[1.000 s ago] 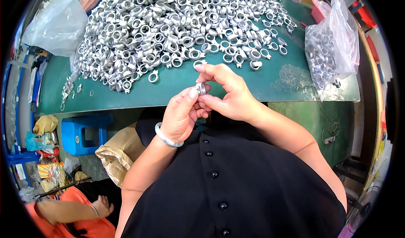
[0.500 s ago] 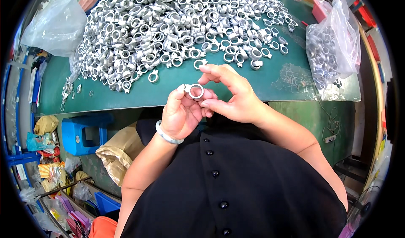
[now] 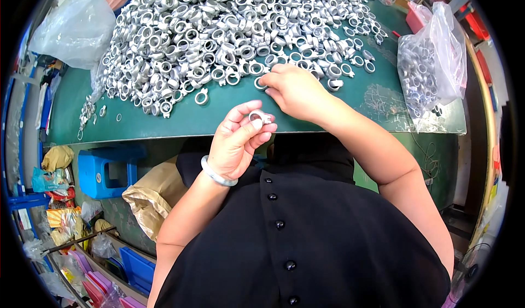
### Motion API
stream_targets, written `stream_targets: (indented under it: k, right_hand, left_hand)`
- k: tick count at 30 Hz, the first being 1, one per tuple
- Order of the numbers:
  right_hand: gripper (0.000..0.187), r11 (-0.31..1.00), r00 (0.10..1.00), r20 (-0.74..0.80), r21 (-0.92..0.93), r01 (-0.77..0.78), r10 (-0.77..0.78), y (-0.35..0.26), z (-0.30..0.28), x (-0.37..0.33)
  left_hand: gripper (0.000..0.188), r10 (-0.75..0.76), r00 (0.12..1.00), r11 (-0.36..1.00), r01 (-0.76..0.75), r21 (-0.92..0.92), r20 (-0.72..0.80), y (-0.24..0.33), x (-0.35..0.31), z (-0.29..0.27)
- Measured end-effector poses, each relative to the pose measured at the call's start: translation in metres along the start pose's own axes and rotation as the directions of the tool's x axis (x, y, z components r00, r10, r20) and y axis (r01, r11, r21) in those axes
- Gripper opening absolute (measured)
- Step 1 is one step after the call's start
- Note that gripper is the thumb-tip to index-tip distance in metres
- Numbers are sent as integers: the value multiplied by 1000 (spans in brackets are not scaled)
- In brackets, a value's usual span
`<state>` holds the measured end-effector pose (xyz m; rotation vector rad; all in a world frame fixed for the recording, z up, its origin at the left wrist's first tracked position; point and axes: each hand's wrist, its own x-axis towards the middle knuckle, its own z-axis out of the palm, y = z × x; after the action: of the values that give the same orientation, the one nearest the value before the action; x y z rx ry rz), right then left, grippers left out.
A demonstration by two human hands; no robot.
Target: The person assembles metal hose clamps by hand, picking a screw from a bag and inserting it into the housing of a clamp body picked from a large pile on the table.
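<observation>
My left hand (image 3: 235,141), with a pale bangle at the wrist, pinches a silver metal ring (image 3: 255,115) with small lugs between thumb and fingers, just over the table's front edge. Farther forward, my right hand (image 3: 298,94) is closed with its fingertips on another metal ring (image 3: 261,84) lying on the green table; the fingers partly cover that ring. Directly beyond is a big heap of like metal rings (image 3: 219,34). One loose ring (image 3: 202,96) lies apart, left of my right hand.
A clear plastic bag of rings (image 3: 421,67) stands on the table (image 3: 350,108) at the right. Another clear bag (image 3: 76,29) sits at the far left, near small loose rings and wire bits. Below the table are a blue stool (image 3: 98,171) and a brown paper bag (image 3: 156,193).
My right hand has left my left hand and reached forward to a ring at the heap's near edge. The ring in my left hand has turned, and the fingers have closed more around it.
</observation>
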<state>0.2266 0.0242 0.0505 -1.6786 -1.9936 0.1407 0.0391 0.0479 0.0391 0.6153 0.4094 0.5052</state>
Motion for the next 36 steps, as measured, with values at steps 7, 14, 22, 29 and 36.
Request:
stream_targets:
  k: [7, 14, 22, 29, 36]
  right_hand:
    - [16, 990, 997, 43, -126, -63, 69, -9, 6, 5]
    - [22, 1000, 1000, 12, 7, -28, 28, -8, -3, -7]
    - [39, 689, 983, 2, 712, -132, 186, -11, -3, -32]
    - [46, 604, 981, -97, 796, -24, 167, -22, -3, -38]
    - [54, 746, 972, -197, 665, 38, 126, -27, -8, -40]
  left_hand:
    - [37, 46, 994, 996, -53, -69, -97, 6, -6, 6]
    - [31, 129, 989, 981, -138, -134, -78, 5, -9, 5]
    - [26, 129, 991, 981, -133, -142, -38, 3, -8, 3]
    - [18, 67, 994, 996, -73, -57, -89, 3, -9, 5]
    - [19, 12, 996, 1000, -13, -12, -86, 0, -9, 6]
